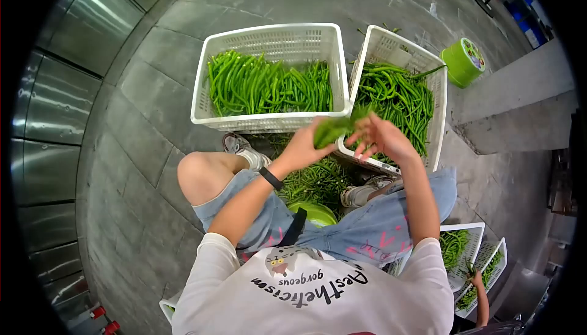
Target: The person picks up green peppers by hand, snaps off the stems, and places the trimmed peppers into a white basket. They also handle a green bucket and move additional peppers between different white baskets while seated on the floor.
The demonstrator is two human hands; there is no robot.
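Observation:
My left hand (307,146) is closed round a bunch of green chili peppers (332,130), held above the gap between two white crates. Close beside the bunch, my right hand (382,137) has its fingers spread and somewhat blurred; it seems to hold nothing. Ahead of me, the left white crate (266,118) contains long green peppers (263,84) laid mostly side by side. Peppers in a looser tangle (397,99) fill much of the right white crate (441,121). Between my feet lies a pile of green stems and scraps (315,182).
A green stool (463,63) stands beyond the right crate, near a concrete block (520,84). More crates of peppers (454,246) sit behind me on the right, where another person's hand (476,278) reaches in. Metal cabinets (55,108) line the left side.

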